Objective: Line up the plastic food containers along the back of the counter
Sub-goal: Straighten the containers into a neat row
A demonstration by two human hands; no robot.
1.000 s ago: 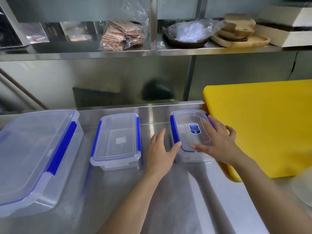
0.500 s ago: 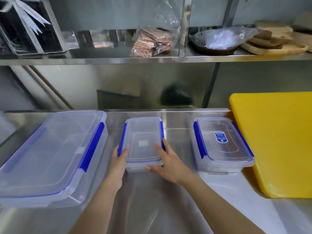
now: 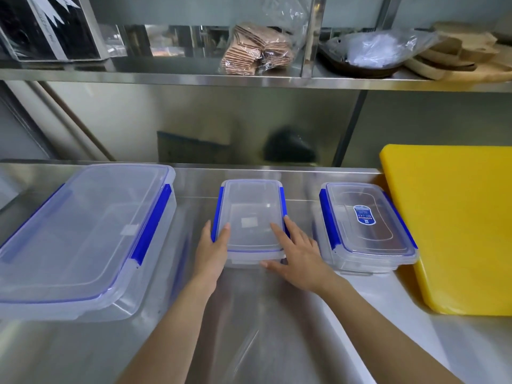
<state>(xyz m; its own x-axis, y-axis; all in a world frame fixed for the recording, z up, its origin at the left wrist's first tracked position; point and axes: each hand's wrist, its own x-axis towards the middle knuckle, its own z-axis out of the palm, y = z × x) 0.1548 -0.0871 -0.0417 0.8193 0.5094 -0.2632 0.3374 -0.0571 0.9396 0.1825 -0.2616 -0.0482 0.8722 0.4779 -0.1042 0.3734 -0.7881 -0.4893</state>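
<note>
- Three lidded containers sit on the steel counter [image 3: 249, 342].
- Large container [image 3: 83, 239]: far left, back edge near the backsplash, left side cut off by the frame.
- Left hand [image 3: 212, 252]: fingers together, flat against the middle container [image 3: 252, 220], thumb on its lid.
- Right hand [image 3: 297, 252]: fingers spread over the lid's right edge.
- Open counter flanks this container.
- Labelled container [image 3: 365, 225]: touching the yellow cutting board [image 3: 457, 225].
</note>
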